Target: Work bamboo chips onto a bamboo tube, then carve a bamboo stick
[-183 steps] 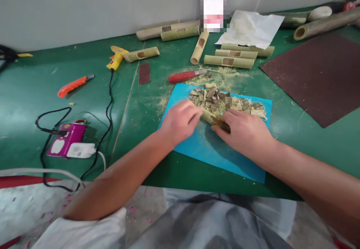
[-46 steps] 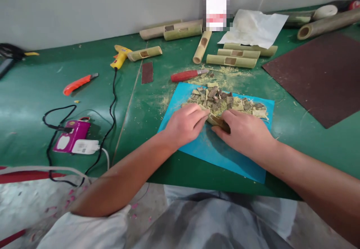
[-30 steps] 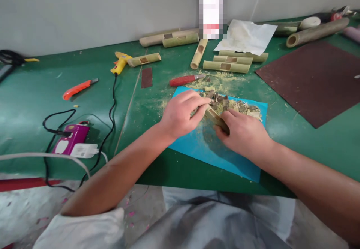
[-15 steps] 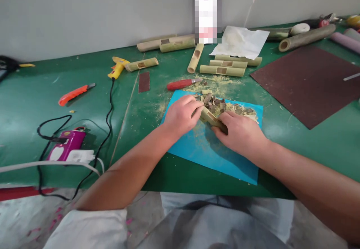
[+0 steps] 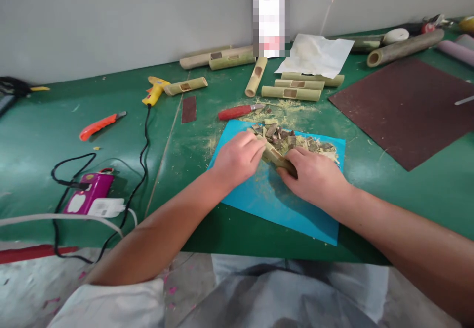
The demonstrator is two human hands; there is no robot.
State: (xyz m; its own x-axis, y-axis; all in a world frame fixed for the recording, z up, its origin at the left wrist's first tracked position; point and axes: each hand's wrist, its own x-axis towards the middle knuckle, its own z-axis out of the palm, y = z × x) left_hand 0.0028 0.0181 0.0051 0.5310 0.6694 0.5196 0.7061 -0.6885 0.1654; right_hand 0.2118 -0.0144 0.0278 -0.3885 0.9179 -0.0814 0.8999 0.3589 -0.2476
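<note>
Over a blue sheet (image 5: 244,194) lies a short bamboo tube (image 5: 273,154) with a slot cut in its side, slanting between my two hands. My right hand (image 5: 316,174) is closed around its near right end. At the far left end, my left hand (image 5: 239,159) has its fingers curled in and pressed against the tube; whether they also pinch something small is hidden. Just behind the tube, bark chips and shavings (image 5: 283,138) are heaped on the sheet. A red-handled knife (image 5: 237,111) rests beyond the sheet's far edge.
Several slotted bamboo pieces (image 5: 291,93) lie toward the wall. A yellow glue gun (image 5: 155,91), an orange cutter (image 5: 101,125) and a purple power block (image 5: 91,189) with cables are on the left. A brown sandpaper sheet (image 5: 403,115) covers the right. White paper (image 5: 314,54) sits at the back.
My left hand has shifted slightly down and left along the tube's far end. My right hand keeps its hold; the whole view has moved a little.
</note>
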